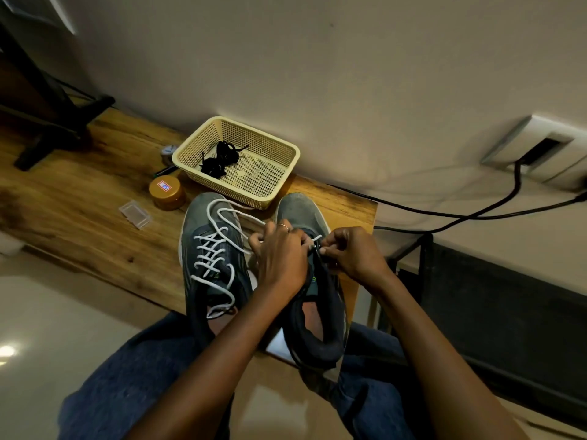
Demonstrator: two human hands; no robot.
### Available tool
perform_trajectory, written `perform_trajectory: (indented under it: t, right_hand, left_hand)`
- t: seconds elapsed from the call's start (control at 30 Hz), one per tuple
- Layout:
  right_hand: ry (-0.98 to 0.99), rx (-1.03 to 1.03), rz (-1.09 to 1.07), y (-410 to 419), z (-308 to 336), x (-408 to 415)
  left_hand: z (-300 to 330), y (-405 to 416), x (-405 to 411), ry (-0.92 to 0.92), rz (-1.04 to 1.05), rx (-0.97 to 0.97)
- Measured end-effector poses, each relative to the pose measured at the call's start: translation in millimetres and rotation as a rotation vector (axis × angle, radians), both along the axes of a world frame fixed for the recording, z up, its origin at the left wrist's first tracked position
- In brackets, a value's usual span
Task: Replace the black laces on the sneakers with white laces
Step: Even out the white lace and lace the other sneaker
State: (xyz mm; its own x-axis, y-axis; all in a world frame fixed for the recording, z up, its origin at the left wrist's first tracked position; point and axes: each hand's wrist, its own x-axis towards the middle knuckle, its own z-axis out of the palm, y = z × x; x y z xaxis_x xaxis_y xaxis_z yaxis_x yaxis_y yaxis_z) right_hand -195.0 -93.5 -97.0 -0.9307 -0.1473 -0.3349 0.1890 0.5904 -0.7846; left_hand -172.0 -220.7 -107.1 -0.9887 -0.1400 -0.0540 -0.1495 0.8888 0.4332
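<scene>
White lace: a thin white cord shoelace point(317, 239) shows as a short tip poking out between the two hands, over the eyelet area of the right grey-blue suede sneaker point(301, 214).
Right hand point(352, 254): fingers curled tight, thumb and forefinger pinching the lace tip beside the eyelets.
Left hand point(281, 255): fingers bent over the sneaker's tongue, gripping the shoe's upper; it seems also to hold a loop of lace, though the knuckles hide the contact. A thin ring sits on one finger.
Right sneaker: lies toe away from the person on the wooden table point(82, 198), heel opening dark and padded, overhanging the near edge.
Left sneaker point(209, 262): the matching grey-blue shoe, just beside the other, already criss-crossed with white lace, its loose ends trailing in long loops toward the toe.
Black laces point(219, 158): bundled in a heap inside the cream perforated plastic basket point(279, 147), near the wall beyond the toes.
Beside basket: a round amber jar point(167, 192) and a small clear plastic box point(135, 213).
</scene>
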Motion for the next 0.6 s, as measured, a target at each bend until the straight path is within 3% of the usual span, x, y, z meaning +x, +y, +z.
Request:
perform_trajectory:
  t: [0.6]
  right_hand:
    - [-0.048, -0.103, -0.093, -3.0, -9.3, -0.7]
  left_hand:
    - [-2.9, -2.2, -0.3, 0.003, -0.03, 0.001]
